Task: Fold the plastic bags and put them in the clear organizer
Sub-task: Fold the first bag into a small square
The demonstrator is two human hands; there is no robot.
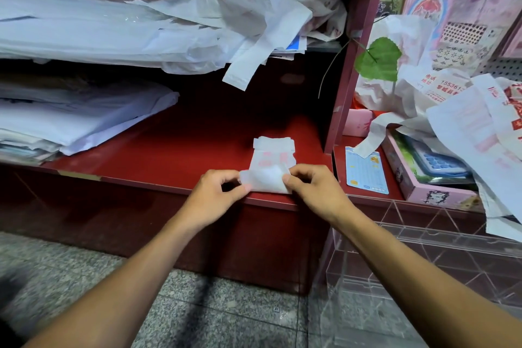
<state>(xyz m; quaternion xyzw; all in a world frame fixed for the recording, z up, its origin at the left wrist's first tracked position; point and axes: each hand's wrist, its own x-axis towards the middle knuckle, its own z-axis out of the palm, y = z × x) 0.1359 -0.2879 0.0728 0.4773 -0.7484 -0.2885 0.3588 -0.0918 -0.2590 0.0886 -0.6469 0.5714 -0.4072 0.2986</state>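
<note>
**Plastic strip halfway to a neat packet**

Plastic on the red shelf (169, 155), and the fold is in full swing! Left hand (214, 195) pinches the near-left corner of the folded bag (272, 167), fingers curled tight. Right hand (310, 186) pinches the opposite corner, turning a flap over — a triangle fold, it seems, though the creases blur. The strip's far end lies flat on the shelf. Next call: keep folding up the strip, then carry it right and down to the clear organizer (423, 257).
</note>
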